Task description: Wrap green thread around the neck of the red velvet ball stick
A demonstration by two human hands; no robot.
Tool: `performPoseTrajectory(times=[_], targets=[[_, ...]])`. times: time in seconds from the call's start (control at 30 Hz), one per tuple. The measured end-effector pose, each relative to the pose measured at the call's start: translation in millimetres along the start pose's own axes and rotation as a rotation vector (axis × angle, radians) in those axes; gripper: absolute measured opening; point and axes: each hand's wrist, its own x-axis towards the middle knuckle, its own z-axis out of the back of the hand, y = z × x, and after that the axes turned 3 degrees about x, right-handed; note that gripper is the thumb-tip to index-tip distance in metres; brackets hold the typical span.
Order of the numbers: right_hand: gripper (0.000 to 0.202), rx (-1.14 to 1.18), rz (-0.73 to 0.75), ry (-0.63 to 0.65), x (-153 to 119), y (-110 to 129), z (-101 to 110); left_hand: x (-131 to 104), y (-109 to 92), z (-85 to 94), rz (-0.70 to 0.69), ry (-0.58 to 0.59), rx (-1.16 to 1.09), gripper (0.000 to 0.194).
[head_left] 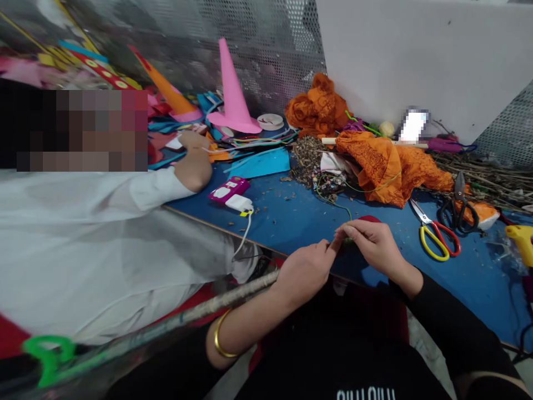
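Hands (306, 269) w/ stick (233, 295), grn thread (343, 207)

No word can be read for sure. Big white letters (365, 394) are seen on the front of the black top (316, 350), but they are cut off by the bottom edge. Pale marks are seen on the purple box (229, 190), too small to be read. The phone screen (413, 125) is blurred into squares.

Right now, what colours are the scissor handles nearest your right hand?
Yellow handle and red handle; clearest in the head view.
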Motion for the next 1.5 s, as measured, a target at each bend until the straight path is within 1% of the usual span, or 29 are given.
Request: performPoseTrajectory(times=[0.1, 0.2, 0.27, 0.47, 0.57, 0.73, 0.87, 1.03, 1.17, 1.27, 1.33, 1.43, 1.5], targets=[[0.028, 0.038, -0.072, -0.019, 0.8, -2.6, -0.9, -4.2, 0.5, -6.8, -0.049, -0.123, 0.141, 0.039], [0.027, 0.042, -0.113, -0.030, 0.3, -3.5, -2.7, -7.2, 2.2, -15.0, -0.086, -0.231, 0.184, 0.036], [0.027, 0.032, -0.126, -0.037, -0.4, -3.3, -4.1, -8.5, 3.3, -18.9, -0.108, -0.283, 0.192, 0.036], [0.027, 0.006, -0.129, -0.044, -1.9, -2.8, -6.0, -10.4, 6.0, -21.2, -0.135, -0.326, 0.167, 0.045], [0.026, 0.018, -0.127, -0.051, -2.1, -3.9, -6.3, -10.7, 7.5, -23.7, -0.145, -0.360, 0.149, 0.045], [0.027, 0.045, -0.133, -0.050, -3.6, -4.6, -7.5, -10.7, 9.1, -28.0, -0.178, -0.423, 0.222, 0.043], [0.027, 0.054, -0.150, -0.049, -4.4, -3.2, -8.9, -10.7, 9.9, -27.9, -0.193, -0.411, 0.219, 0.044], [0.025, 0.099, -0.191, -0.049, -3.6, -3.2, -9.2, -12.4, 11.2, -32.2, -0.183, -0.409, 0.109, 0.043], [0.025, 0.208, -0.265, -0.002, -0.3, 0.8, -2.6, -11.3, 11.2, -37.4, -0.153, -0.434, 0.059, 0.042], [0.029, 0.377, -0.354, 0.042, 2.2, 8.6, 8.3, -9.5, 15.6, -35.6, -0.082, -0.408, -0.036, 0.038], [0.032, 0.453, -0.370, 0.060, 3.7, 14.0, 18.6, -9.5, 23.4, -30.6, -0.018, -0.390, -0.083, 0.040], [0.033, 0.405, -0.347, 0.071, 7.7, 16.2, 38.1, -13.0, 40.5, -18.7, 0.063, -0.354, -0.124, 0.048], [0.033, 0.330, -0.362, 0.060, 12.6, 10.3, 51.5, -17.0, 50.9, -9.6, 0.075, -0.309, -0.178, 0.051]])
